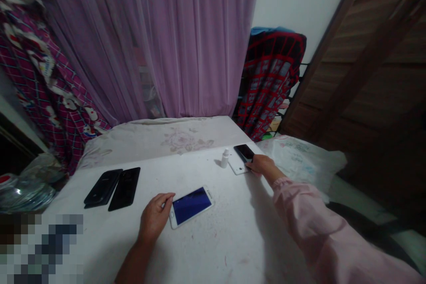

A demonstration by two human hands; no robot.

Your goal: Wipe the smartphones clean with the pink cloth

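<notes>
At the left of the counter, a dark slab-like phone lies close beside a flat black phone; if the left forearm sweeps that way, it could push them toward the left edge. The left hand is half curled, its thumb and forefinger nearly together at the left end of the white smartphone, which lies at the near middle with a blue screen facing up. Whether it grips or only touches, I cannot tell; a careless press there may turn the phone or touch the screen. Farther right stands a small white bottle, narrow and upright, so a sideways bump could tip it over. Just beside it, a white phone-shaped piece lies partly under a dark-screened smartphone. The right hand has its fingers closed on this smartphone's near end; a loose pinch might let it slip and scratch the piece below.
</notes>
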